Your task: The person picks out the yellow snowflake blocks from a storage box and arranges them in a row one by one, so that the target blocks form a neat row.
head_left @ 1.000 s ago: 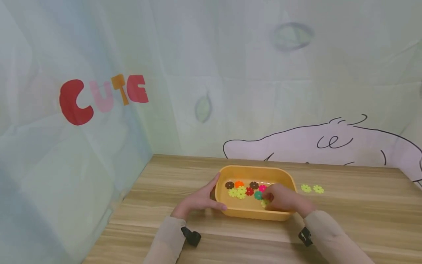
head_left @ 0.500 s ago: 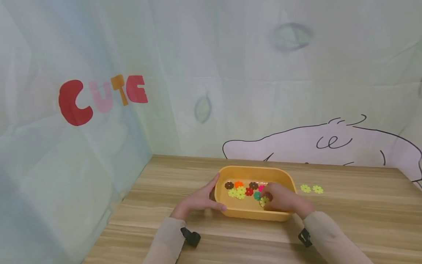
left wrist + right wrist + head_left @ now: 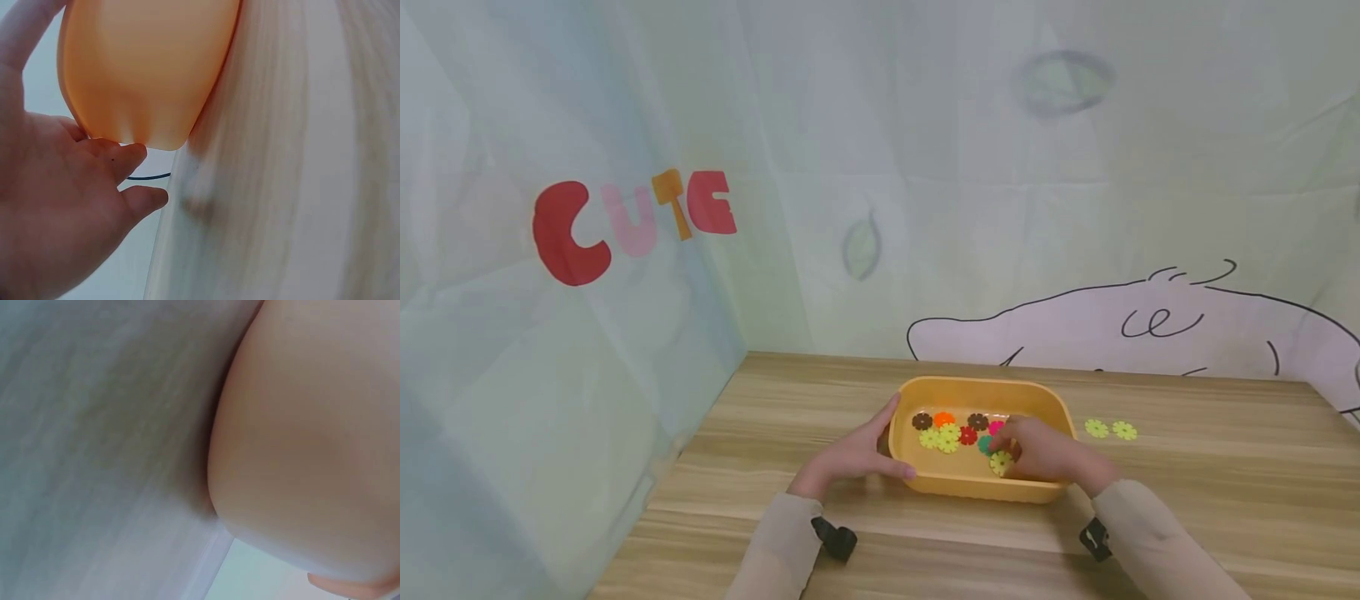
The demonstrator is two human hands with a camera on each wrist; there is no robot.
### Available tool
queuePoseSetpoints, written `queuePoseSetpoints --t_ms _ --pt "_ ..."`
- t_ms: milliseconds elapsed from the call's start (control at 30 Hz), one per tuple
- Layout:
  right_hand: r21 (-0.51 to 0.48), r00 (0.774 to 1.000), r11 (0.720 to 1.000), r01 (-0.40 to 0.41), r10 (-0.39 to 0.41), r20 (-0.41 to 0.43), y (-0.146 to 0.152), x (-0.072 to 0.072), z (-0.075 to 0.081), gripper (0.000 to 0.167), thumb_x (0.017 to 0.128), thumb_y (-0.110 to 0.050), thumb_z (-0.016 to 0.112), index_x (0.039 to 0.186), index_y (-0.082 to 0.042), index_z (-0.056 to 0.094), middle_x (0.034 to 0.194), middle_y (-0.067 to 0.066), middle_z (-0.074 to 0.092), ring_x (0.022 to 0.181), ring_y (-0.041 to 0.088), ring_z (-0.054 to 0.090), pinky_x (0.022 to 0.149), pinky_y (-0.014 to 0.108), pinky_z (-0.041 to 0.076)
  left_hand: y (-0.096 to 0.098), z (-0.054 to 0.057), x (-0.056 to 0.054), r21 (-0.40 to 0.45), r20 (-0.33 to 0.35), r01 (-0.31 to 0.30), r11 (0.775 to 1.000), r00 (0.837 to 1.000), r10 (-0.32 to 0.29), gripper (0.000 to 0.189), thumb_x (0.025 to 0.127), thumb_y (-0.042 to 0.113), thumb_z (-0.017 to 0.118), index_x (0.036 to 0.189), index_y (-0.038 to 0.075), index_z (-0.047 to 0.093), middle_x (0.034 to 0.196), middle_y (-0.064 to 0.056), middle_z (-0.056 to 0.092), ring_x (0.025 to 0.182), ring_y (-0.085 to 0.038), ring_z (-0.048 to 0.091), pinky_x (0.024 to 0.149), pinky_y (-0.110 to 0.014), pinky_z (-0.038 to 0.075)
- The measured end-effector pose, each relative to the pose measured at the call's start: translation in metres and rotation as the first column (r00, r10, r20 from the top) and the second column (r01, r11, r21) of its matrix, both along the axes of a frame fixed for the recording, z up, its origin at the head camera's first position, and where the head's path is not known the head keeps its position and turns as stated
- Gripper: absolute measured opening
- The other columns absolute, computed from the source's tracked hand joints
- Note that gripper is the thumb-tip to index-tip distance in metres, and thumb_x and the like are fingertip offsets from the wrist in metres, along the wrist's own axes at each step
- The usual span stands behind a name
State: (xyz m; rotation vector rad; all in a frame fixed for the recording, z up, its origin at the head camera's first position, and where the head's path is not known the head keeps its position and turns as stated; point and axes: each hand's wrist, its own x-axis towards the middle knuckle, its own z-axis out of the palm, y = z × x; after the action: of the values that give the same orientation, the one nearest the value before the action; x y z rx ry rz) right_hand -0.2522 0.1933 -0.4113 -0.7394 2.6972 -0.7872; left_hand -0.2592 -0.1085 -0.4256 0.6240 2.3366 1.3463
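A yellow plastic tray [image 3: 962, 486] holds several small flower-shaped discs, among them yellow-green discs [image 3: 948, 441], a red disc [image 3: 967, 436] and a teal disc [image 3: 985, 445]. My left hand [image 3: 853, 450] grips the tray's left end, thumb at the front wall; the left wrist view shows its fingers against the end wall. Inside the tray's right half, my right hand [image 3: 1041, 450] reaches down with bent fingers beside a yellow-green disc [image 3: 1001, 463]. I cannot tell whether it pinches a disc. The tray's outer wall [image 3: 300, 444] fills much of the right wrist view, with a fingertip low at the right.
Two yellow-green discs [image 3: 1110, 429] lie on the wooden table [image 3: 1210, 492] right of the tray. Behind the table hangs a printed cloth backdrop [image 3: 970, 208]; another cloth side with coloured letters [image 3: 636, 217] stands at the left.
The right fingers have shifted slightly among the discs, and the yellow-green disc beside them shows more fully, a little nearer the front. The left hand and tray have stayed put.
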Motion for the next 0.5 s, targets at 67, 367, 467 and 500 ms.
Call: queuePoseSetpoints --t_ms 67,367,467,500 --pt "0.001 1.000 1.000 -0.017 0.017 0.000 0.0005 -0.0001 0.0002 0.024 0.075 -0.004 0.077 0.099 -0.010 0.073 0.091 -0.002 0.058 0.082 0.016 0.051 0.073 0.030 0.049 0.0002 -0.0007 -0.0006 -0.004 -0.002 -0.005 1.000 1.000 0.005 0.118 0.074 0.032 0.082 0.156 0.016 0.000 0.163 -0.005 0.005 0.149 -0.024 0.007 0.118 -0.054 0.009" --pt "0.019 1.000 1.000 -0.005 0.005 0.017 -0.0009 0.0001 0.0008 0.023 0.076 -0.006 0.078 0.099 -0.009 0.073 0.091 -0.003 0.061 0.082 0.016 0.053 0.075 0.031 0.049 0.0005 -0.0020 -0.0013 -0.006 -0.001 -0.010 1.000 1.000 0.010 0.117 0.074 0.033 0.082 0.156 0.017 0.000 0.163 -0.004 0.005 0.149 -0.025 0.007 0.118 -0.054 0.010" --pt "0.008 1.000 1.000 0.010 -0.010 0.011 -0.0011 0.0004 0.0006 0.023 0.077 -0.009 0.078 0.099 -0.008 0.072 0.088 -0.002 0.060 0.081 0.016 0.052 0.074 0.031 0.049 0.0002 -0.0018 -0.0011 -0.007 0.000 -0.007 1.000 1.000 0.007 0.117 0.074 0.033 0.082 0.156 0.018 0.000 0.163 -0.004 0.004 0.149 -0.024 0.007 0.118 -0.054 0.009" --pt "0.002 1.000 1.000 0.019 -0.019 0.008 -0.0009 0.0007 0.0007 0.023 0.077 -0.009 0.078 0.100 -0.008 0.071 0.087 -0.002 0.059 0.081 0.016 0.051 0.073 0.031 0.048 0.0001 -0.0019 -0.0012 -0.004 0.000 -0.004 1.000 1.000 0.004 0.117 0.074 0.033 0.082 0.156 0.017 0.000 0.163 -0.004 0.004 0.149 -0.024 0.007 0.118 -0.054 0.009"
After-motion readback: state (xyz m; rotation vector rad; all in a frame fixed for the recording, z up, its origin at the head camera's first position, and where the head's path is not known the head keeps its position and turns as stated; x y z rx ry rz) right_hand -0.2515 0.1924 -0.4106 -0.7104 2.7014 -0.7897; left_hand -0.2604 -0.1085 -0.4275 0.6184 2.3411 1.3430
